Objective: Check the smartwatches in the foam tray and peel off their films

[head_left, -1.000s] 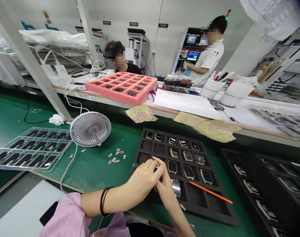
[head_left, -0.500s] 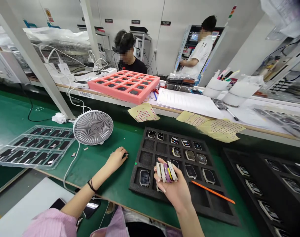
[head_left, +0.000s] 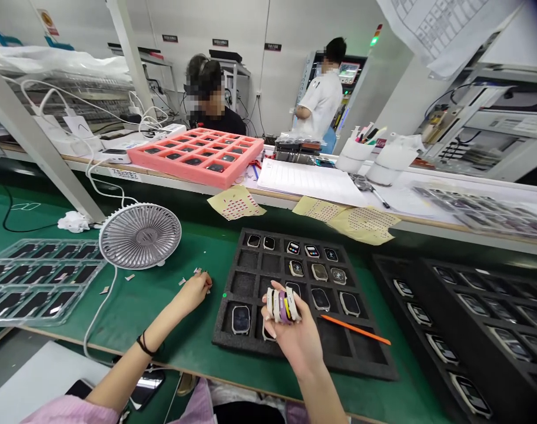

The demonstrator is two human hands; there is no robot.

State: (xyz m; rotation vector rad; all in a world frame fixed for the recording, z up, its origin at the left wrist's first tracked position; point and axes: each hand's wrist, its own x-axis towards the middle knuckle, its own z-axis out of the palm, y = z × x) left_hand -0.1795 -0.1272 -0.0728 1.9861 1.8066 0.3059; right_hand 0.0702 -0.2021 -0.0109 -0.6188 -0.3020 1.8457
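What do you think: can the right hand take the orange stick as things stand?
Probably not easily: the right hand holds a stack of watch cases, though the orange stick lies uncovered on the black foam tray.

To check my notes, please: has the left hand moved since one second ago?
Yes: judged against the black foam tray, the left hand went leftward, from above it to the small pale pieces beside it.

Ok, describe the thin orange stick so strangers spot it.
On the green tabletop, find the black foam tray below the person's right hand. Right of that hand, a thin orange stick lies slanted across the tray. Its colour and length set it apart from the dark-faced watches.
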